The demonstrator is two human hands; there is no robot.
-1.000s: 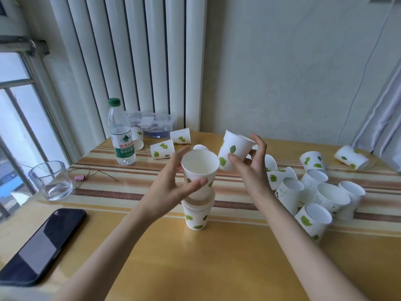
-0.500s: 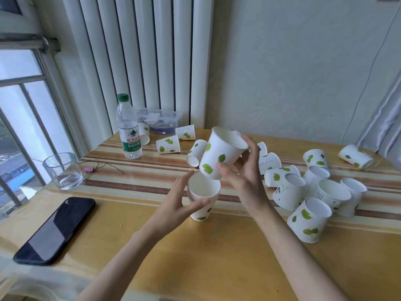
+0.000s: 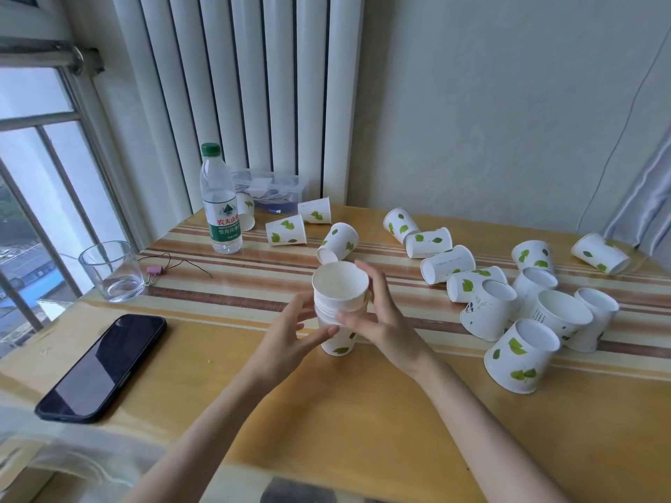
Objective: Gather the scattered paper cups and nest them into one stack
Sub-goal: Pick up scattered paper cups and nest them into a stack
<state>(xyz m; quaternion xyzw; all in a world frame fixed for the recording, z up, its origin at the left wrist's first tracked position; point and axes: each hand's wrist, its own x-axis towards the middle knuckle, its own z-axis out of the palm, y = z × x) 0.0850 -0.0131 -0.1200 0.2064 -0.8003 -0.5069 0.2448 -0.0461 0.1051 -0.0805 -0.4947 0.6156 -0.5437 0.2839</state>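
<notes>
1. The stack [image 3: 339, 310] stands mid-bench, well in from the near edge; a crooked press could jam the thin rims or tip it.
2. Left hand [image 3: 290, 335] cups its lower wall, fingers half-curled.
3. Right hand [image 3: 381, 317] wraps the upper cups, thumb in front.
4. Loose cups [image 3: 523, 357] crowd the right edge, easily knocked.

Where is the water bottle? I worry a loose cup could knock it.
The water bottle stands upright at the table's far left, before the radiator, between the empty glass and a lying cup.
</notes>
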